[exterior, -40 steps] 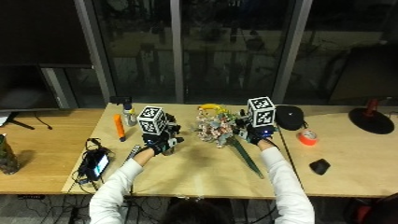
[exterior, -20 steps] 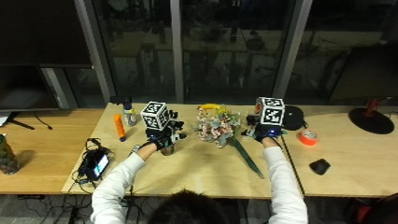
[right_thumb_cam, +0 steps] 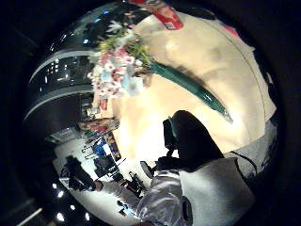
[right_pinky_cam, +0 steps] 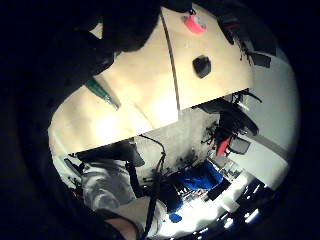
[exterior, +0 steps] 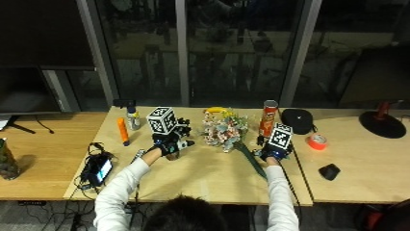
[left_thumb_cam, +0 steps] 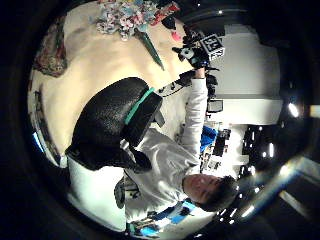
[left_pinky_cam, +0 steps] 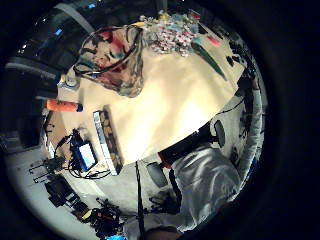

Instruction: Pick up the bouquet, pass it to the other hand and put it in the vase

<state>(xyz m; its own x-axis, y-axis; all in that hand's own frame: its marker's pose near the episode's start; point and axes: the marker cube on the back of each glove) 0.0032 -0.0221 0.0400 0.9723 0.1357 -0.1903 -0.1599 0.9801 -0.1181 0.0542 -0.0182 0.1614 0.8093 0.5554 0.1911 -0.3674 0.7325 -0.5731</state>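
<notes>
While the bouquet (exterior: pixel 225 134) lies flat on the table (exterior: pixel 211 180), right hand (exterior: pixel 272 153) beside its stem, left hand (exterior: pixel 168 144) near the vase (left_pinky_cam: pixel 114 60), finger state unclear; off-centre stem grab risks drooping blooms.

The bouquet (exterior: pixel 225 134) lies flat on the desk (exterior: pixel 205 178) at the centre of the frame, its pale pink, white and blue blossoms toward the window and its dark green wrapped stem (exterior: pixel 251 161) slanting down to the right. The vase (left_pinky_cam: pixel 114 62), glass with coloured patches, stands on the desk left of the blossoms.
</notes>
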